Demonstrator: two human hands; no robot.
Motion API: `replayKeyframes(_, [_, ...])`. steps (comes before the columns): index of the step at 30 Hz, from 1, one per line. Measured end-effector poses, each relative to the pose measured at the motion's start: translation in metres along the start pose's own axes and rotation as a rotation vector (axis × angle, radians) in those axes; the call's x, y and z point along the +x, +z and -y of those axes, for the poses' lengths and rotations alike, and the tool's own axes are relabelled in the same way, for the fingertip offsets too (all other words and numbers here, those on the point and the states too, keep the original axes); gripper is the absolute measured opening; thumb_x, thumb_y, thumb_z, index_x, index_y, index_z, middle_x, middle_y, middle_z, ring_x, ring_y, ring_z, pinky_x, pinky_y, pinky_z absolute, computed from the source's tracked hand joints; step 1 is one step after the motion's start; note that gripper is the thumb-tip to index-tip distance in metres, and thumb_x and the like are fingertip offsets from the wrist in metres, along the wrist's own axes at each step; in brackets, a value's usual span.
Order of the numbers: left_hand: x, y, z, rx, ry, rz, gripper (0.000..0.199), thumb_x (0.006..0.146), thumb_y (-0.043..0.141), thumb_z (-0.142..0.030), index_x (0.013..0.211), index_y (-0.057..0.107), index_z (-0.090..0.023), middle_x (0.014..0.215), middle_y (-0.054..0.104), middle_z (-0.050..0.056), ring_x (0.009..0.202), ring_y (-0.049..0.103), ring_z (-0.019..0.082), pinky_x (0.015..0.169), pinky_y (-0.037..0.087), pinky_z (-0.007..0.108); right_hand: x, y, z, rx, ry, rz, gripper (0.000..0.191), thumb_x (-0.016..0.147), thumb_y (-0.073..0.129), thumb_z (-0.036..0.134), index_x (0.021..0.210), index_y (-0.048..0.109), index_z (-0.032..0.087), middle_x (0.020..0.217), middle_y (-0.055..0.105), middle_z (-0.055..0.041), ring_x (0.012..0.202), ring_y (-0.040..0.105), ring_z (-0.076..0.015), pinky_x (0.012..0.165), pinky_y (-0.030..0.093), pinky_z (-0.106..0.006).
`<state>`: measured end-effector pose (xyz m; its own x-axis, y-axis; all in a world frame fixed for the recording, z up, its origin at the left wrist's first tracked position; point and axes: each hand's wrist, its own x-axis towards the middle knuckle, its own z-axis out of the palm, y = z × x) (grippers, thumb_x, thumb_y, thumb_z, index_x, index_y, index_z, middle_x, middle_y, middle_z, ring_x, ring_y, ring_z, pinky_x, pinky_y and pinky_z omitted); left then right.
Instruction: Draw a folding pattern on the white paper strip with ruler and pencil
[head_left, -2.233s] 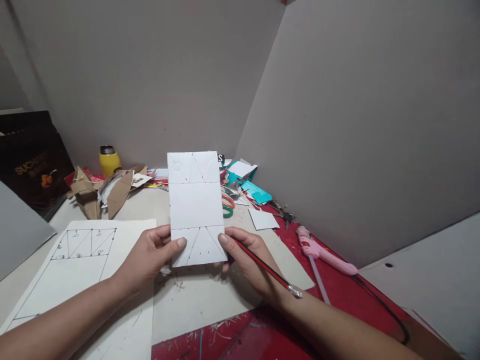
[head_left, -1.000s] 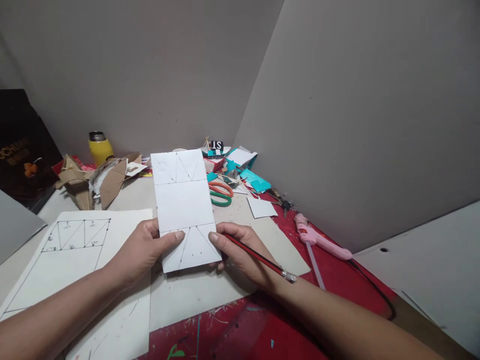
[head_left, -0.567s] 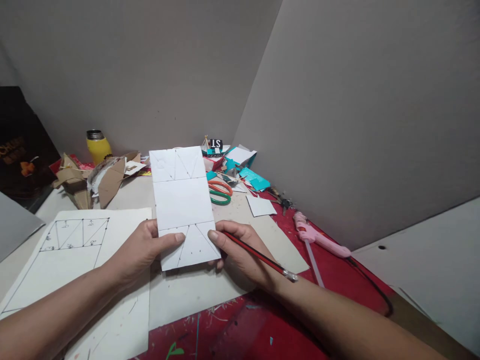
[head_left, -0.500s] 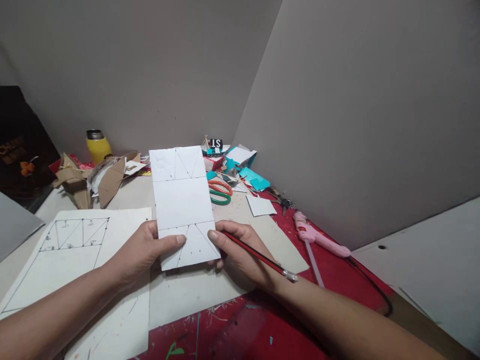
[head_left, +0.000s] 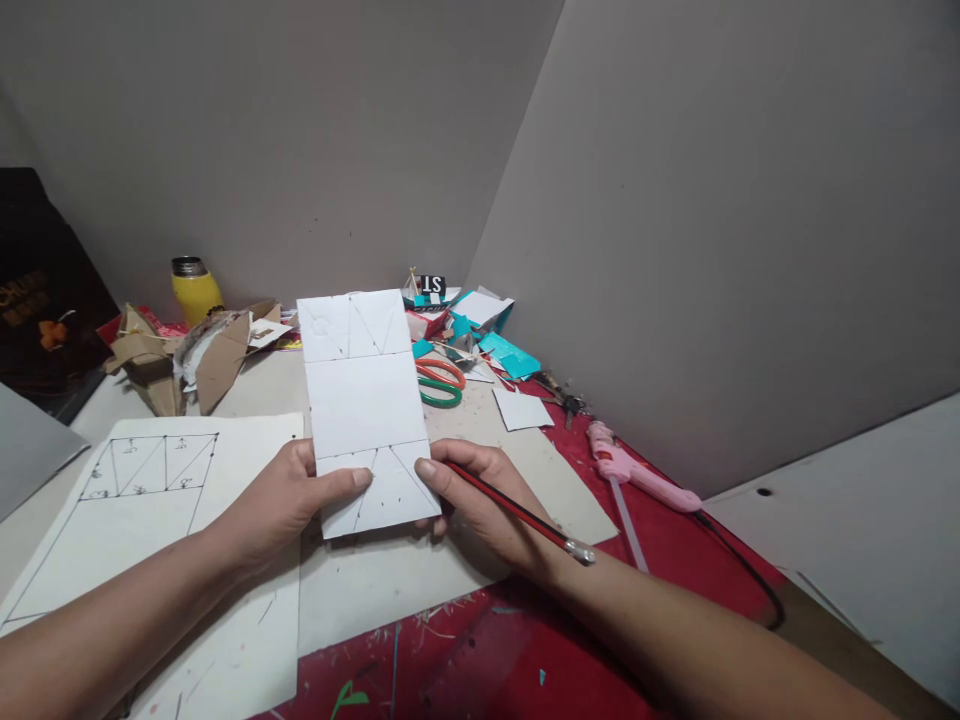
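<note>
A white rectangular card (head_left: 364, 405) with pencilled lines is held upright above the table, tilted a little. Lines cross it near the top and the bottom, with slanting lines in both end bands. My left hand (head_left: 304, 495) grips its lower left edge, thumb on the front. At the lower right edge, my right hand (head_left: 480, 495) pinches the card, thumb in front. A red and black pencil (head_left: 517, 508) also lies in my right hand, pointing down to the right. Left of the card, a large white sheet (head_left: 247, 590) with a similar line drawing lies under my left forearm.
Orange and green scissor handles (head_left: 441, 390) show behind the card. A pink glue gun (head_left: 637, 478) lies on the red surface (head_left: 570, 640) at right. Paper scraps (head_left: 510, 355), cardboard pieces (head_left: 225, 365) and a yellow bottle (head_left: 196, 292) stand along the back wall.
</note>
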<state>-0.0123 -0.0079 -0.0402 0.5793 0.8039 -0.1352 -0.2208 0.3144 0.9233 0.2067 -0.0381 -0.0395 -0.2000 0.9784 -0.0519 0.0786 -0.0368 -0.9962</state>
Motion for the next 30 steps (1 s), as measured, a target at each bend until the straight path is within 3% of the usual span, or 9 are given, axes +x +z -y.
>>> replayKeyframes(6, [0.0,0.002,-0.003,-0.01,0.01,-0.049,0.035,0.078,0.083,-0.03,0.109,0.078,-0.015,0.103,0.08,0.014,0.085,0.074,0.027,0.089,0.056,0.042,0.001,-0.001,-0.004,0.02,-0.006,-0.025,0.043,0.086,0.069,0.059,0.083,0.067,0.016,0.063,0.067,0.0004,0.046,0.06,-0.0099,0.045,0.047,-0.021])
replayKeyframes(21, [0.001,0.0,0.005,-0.042,0.049,-0.039,0.041,0.076,0.084,-0.033,0.11,0.077,-0.011,0.102,0.079,0.018,0.085,0.074,0.029,0.086,0.056,0.043,0.001,0.002,-0.001,0.01,0.008,-0.042,0.045,0.084,0.07,0.06,0.085,0.068,0.016,0.064,0.069,-0.0011,0.052,0.067,-0.0141,0.044,0.047,-0.021])
replayKeyframes(30, [0.001,-0.003,0.006,-0.006,0.075,-0.037,0.041,0.078,0.083,-0.035,0.112,0.077,-0.013,0.102,0.079,0.017,0.084,0.074,0.026,0.083,0.055,0.038,0.0,0.004,0.001,0.011,-0.001,-0.05,0.049,0.081,0.071,0.063,0.091,0.071,0.014,0.061,0.067,-0.0004,0.05,0.064,-0.0124,0.045,0.047,-0.02])
